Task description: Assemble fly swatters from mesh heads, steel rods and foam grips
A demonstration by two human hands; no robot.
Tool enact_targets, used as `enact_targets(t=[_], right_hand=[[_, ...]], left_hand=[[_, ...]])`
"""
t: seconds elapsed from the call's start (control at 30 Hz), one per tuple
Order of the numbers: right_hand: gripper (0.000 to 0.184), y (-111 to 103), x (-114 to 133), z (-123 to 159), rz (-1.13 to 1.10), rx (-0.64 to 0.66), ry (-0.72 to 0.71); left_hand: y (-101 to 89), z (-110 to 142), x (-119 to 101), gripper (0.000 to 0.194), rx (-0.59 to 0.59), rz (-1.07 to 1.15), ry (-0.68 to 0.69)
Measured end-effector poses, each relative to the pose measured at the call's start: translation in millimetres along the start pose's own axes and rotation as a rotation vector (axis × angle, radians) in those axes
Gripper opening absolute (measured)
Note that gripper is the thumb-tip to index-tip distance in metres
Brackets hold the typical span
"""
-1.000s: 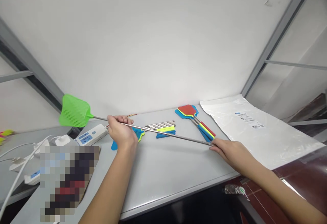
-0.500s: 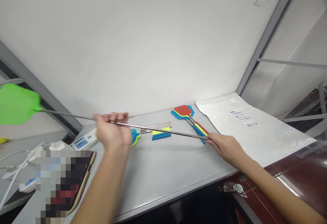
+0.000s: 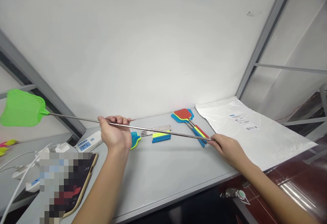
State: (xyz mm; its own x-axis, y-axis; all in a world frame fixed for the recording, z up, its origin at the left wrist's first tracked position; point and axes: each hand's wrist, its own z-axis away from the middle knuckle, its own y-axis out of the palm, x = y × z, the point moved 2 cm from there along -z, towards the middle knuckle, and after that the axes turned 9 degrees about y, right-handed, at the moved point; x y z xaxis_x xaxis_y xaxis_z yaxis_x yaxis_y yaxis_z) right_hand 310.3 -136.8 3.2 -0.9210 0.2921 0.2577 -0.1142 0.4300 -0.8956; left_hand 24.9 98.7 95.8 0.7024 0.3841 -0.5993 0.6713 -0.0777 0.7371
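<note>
I hold a fly swatter stretched out over the grey table (image 3: 166,179). Its green mesh head (image 3: 21,108) hangs at the far left, and its thin metal rod (image 3: 163,132) runs rightward. My left hand (image 3: 114,133) is closed round the rod near its middle. My right hand (image 3: 226,145) pinches the rod's right end. Below the rod lie loose metal rods (image 3: 155,130), yellow and blue handle sleeves (image 3: 161,137), a blue swatter head (image 3: 134,139), and finished swatters with red, yellow and blue heads (image 3: 185,116).
A white plastic bag with a label (image 3: 250,132) covers the table's right end. White power strips with cables (image 3: 85,142) sit at the left. A phone with a blurred screen (image 3: 68,179) lies at the front left. A white wall stands behind.
The rod has been pulled longer, so the green head has swung far out to the left. My hands stayed on the rod; the view shifted slightly.
</note>
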Motion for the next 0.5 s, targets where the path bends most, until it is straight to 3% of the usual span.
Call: enact_targets(t=[0.1, 0.23, 0.33, 0.5], right_hand=[[0.032, 10, 15, 2, -0.077, 0.021, -0.015], [0.031, 31, 46, -3, -0.180, 0.052, -0.060], [0.030, 44, 67, -13, -0.242, 0.042, -0.086], [0.026, 57, 86, -17, -0.266, -0.030, -0.161]], left_hand=[[2.1, 11, 14, 0.040, 0.119, -0.049, 0.039], [-0.5, 45, 32, 0.041, 0.378, -0.202, 0.088], [-13.5, 70, 43, 0.042, 0.524, -0.328, 0.033], [-38.9, 86, 56, 0.042, 0.631, -0.446, 0.072]])
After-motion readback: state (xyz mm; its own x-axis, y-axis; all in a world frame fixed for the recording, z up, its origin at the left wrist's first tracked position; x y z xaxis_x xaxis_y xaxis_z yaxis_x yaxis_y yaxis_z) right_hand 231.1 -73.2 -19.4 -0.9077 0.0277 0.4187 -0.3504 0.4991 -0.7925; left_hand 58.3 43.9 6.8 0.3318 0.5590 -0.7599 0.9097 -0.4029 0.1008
